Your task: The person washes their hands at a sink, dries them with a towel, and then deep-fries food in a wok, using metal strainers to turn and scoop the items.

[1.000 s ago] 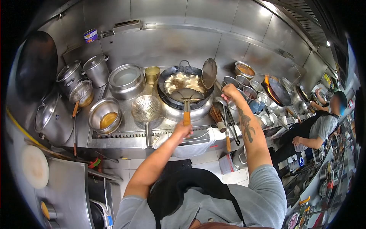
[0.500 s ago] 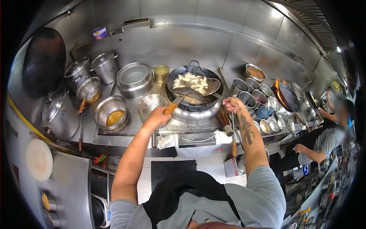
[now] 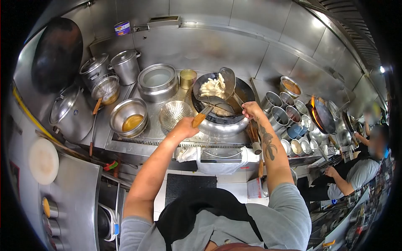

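My left hand (image 3: 185, 127) is wrapped round the wooden handle of a wok spatula (image 3: 215, 101), whose dark blade reaches into the black wok (image 3: 247, 93). My right hand (image 3: 252, 110) grips the metal handle of a wide round wok ladle (image 3: 228, 79). Its bowl stands tilted up on edge inside the wok, against a heap of pale, whitish food pieces (image 3: 212, 87). Liquid shows low in the wok, partly covered by the spatula. What the pieces are I cannot make out for certain.
Left of the wok are a perforated strainer (image 3: 176, 115), an open can (image 3: 188, 78), a large pot (image 3: 158, 83) and a bowl with yellowish liquid (image 3: 127, 117). Several metal containers (image 3: 278, 117) stand to the right. Beyond, flames (image 3: 315, 112) rise beside another wok, near a co-worker (image 3: 356, 173).
The ladle has swung from lying low in the wok to standing tilted at its far side. The food is bunched into a heap on the left. The whole view has shifted slightly.
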